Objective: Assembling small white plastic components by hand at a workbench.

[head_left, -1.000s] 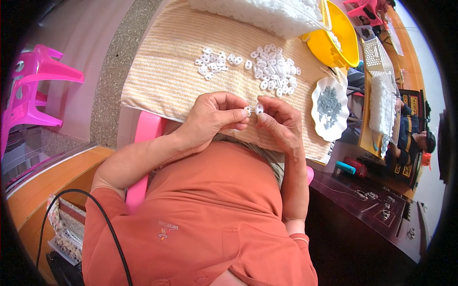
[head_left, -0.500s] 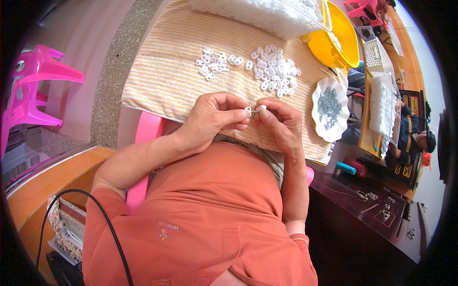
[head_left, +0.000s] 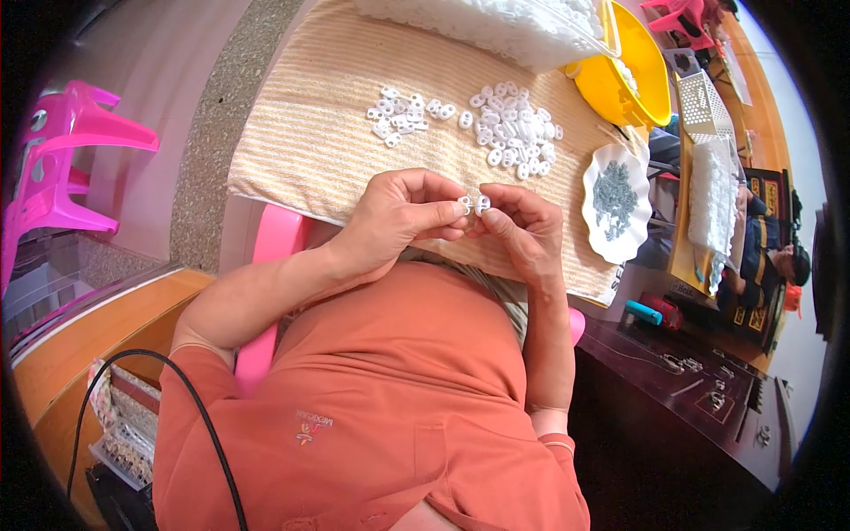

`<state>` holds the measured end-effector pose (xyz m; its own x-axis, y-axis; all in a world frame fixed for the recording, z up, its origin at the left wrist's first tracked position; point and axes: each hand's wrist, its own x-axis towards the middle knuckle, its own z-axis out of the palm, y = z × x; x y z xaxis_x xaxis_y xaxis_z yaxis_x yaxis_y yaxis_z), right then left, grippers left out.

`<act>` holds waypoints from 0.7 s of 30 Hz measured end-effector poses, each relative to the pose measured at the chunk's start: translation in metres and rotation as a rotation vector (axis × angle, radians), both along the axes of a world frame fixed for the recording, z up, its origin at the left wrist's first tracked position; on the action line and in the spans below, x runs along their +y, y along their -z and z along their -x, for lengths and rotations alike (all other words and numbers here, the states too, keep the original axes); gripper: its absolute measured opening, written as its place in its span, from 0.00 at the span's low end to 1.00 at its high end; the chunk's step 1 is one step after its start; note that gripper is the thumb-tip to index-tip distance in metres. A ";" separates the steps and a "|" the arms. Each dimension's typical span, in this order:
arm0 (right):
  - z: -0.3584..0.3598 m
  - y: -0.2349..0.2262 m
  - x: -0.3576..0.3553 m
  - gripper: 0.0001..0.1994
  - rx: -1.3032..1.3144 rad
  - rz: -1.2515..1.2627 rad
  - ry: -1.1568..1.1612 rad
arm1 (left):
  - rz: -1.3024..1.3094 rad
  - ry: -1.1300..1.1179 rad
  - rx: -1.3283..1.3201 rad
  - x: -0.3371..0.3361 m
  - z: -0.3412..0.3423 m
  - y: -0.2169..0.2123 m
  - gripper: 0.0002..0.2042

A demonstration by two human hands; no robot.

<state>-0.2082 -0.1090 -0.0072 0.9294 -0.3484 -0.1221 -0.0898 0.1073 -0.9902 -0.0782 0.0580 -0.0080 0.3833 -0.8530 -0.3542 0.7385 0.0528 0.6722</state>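
Two small white plastic rings pinched together above the striped cloth: left hand fingers closed on one, right hand on the other. Risk: a ring slipping, dropping into lap.

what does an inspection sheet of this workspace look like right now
surface: striped beige cloth spread over the work board, bare at its left part
job's things: two small white parts pinched between both hands; big pile of white parts and a smaller pile on the cloth
clutter: white dish of grey bits, yellow bowl, clear bag of white parts, white basket
grippers: left hand and right hand each pinch one part, fingertips meeting
cables: black cable crossing the orange shirt
surroundings: pink chair at left, dark table at right
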 end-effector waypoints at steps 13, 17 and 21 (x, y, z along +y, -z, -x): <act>0.001 0.001 0.001 0.14 -0.029 -0.054 0.005 | 0.004 -0.001 0.003 0.000 0.000 0.002 0.09; 0.001 0.000 0.001 0.14 -0.051 -0.072 0.000 | 0.007 0.000 0.003 0.000 0.000 0.003 0.09; 0.001 0.000 0.001 0.14 -0.065 -0.079 0.002 | -0.003 -0.003 0.001 -0.001 0.001 0.003 0.09</act>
